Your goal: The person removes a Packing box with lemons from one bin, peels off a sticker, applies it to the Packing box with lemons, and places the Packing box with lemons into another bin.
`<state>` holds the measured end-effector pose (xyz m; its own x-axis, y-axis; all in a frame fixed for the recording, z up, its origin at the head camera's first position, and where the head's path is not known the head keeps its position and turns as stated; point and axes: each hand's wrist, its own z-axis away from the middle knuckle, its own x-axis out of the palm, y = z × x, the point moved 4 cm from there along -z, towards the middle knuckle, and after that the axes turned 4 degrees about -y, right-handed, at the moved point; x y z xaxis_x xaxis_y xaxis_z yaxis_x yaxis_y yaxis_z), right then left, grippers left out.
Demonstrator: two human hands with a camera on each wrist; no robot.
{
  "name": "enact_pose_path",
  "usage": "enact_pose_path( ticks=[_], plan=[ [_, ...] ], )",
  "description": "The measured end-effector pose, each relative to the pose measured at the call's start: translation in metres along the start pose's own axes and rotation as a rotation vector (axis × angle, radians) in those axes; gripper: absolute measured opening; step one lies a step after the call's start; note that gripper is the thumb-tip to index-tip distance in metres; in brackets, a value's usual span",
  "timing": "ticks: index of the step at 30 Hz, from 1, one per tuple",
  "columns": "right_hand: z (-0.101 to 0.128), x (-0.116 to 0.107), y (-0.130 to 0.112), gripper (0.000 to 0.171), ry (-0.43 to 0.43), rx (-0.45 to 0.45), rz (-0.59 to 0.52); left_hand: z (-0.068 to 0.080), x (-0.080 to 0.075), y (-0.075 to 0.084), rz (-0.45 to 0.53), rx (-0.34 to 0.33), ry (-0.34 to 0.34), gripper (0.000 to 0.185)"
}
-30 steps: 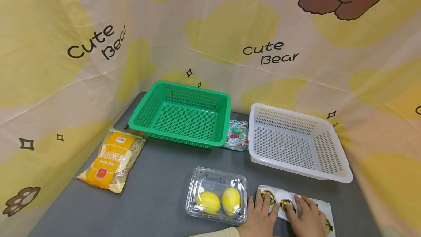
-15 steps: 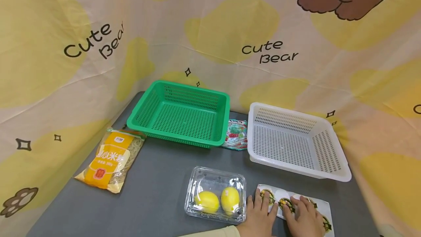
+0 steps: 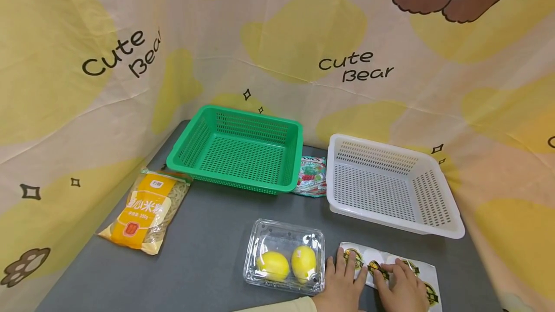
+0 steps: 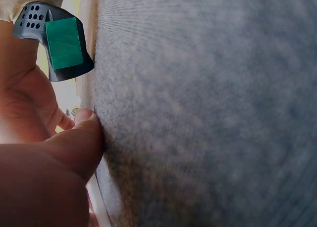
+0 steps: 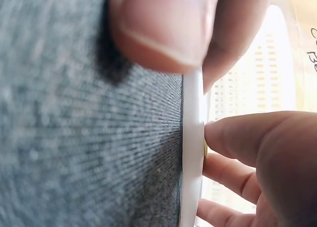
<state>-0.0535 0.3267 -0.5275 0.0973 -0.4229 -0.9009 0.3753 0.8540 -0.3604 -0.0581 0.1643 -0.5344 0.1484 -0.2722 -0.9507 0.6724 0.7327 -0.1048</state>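
A white sheet of round, dark-edged stickers point(image 3: 427, 273) lies on the table near the front right. My left hand point(image 3: 340, 285) rests palm down over its left end, fingers spread and straight. My right hand point(image 3: 403, 290) is bent over the middle of the sheet, thumb and index fingertips at the edge of one sticker point(image 3: 375, 267). Whether they pinch that edge cannot be made out. The right wrist view has the right thumb point(image 5: 163, 24) large beside the white sheet edge point(image 5: 193, 138), with left fingers point(image 5: 237, 133) beyond. The left thumb point(image 4: 81, 133) appears in the left wrist view.
A clear box with two lemons point(image 3: 284, 256) stands just left of my left hand. Behind are a green basket point(image 3: 236, 184), a white basket point(image 3: 390, 223) and a candy bag point(image 3: 312, 177) between them. A yellow noodle packet point(image 3: 145, 211) lies at the left.
My right thumb and index finger have shifted slightly left and drawn closer together at the sticker's edge. The left hand stays in place on the sheet.
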Motion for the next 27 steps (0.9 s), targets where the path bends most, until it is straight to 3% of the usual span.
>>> enact_pose_path(
  ticks=[14,27],
  plan=[
    [0.0005,-0.0009,-0.0018,0.022,0.047,-0.023,0.006,0.001,-0.0012,-0.0005,-0.029,0.002,0.042,0.082],
    [-0.001,-0.0067,0.0,0.02,-0.052,-0.007,0.005,0.0006,-0.0006,-0.0007,-0.017,-0.003,-0.003,0.085]
  ],
)
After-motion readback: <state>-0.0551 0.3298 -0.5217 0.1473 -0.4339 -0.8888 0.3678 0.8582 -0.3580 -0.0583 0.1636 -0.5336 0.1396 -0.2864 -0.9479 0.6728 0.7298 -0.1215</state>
